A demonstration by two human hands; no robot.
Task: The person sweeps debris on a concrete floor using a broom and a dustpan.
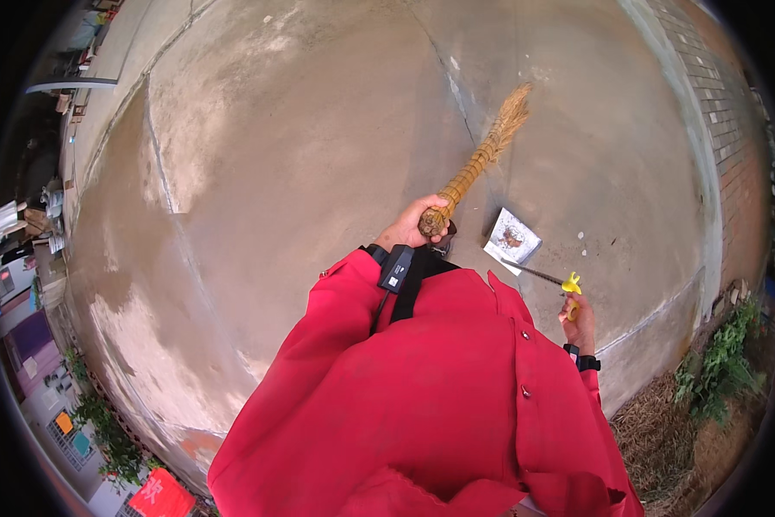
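Observation:
My left hand (416, 223) is wrapped around the bound handle end of a straw broom (475, 165). The broom slants up and to the right, its loose bristles spread at the far end over the concrete. On the right, my right hand (579, 320) grips the yellow plastic handle (572, 284) of a dustpan. A thin dark rod (533, 271) runs from that handle to the white pan (522, 234), which is low by the ground. Brown debris (511, 238) and dark specks lie in the pan. A dark shoe (444, 240) shows partly below my left hand.
Cracked concrete ground (284, 161) with damp patches surrounds me. Small white scraps (581, 236) lie right of the pan. A brick strip (717, 110) borders the right side, with green plants (727, 362) and dry straw (656, 433) below it. Stacked household items (38, 220) line the left edge.

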